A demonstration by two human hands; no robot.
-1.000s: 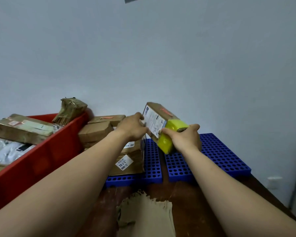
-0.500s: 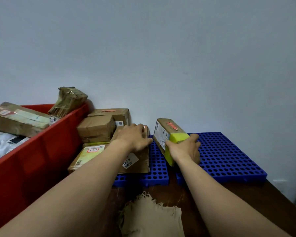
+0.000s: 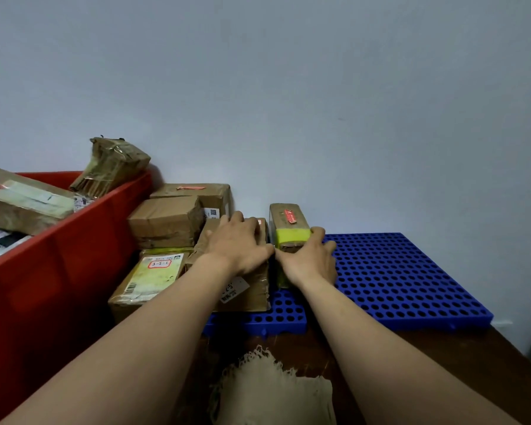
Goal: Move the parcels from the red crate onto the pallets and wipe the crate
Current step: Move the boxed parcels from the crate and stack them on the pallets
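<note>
Yellow-taped parcel (image 3: 288, 223) is the one to watch. It's standing on its narrow side, right about where the two blue pallets (image 3: 411, 277) meet, tight beside the flat box (image 3: 249, 292). Your right hand (image 3: 311, 262) has thumb and fingers curled round the near end, so it's clamped on. Your left hand (image 3: 236, 243) lies flat on top of the flat box, fingers straight and a bit spread, gripping nothing.

My worry: it's tall and thin, on a skinny edge, over a seam. Let go quickly and I reckon it flops right onto the bare pallet, or slumps crooked into the join. I can't tell from here whether its base sits level. I'd lay it flat or lean it properly on the flat box before you loosen that hand.

Further out, the stacked boxes (image 3: 166, 222) behind are packed close, so a sideways shove could shift them. The red crate (image 3: 59, 271) has plenty left in it, and the crumpled parcel (image 3: 114, 167) perched at its rim looks ready to tip out if the crate gets bumped. The cloth (image 3: 273, 391) lies on the table (image 3: 518, 363) between your forearms, so it's easy to drag off.
</note>
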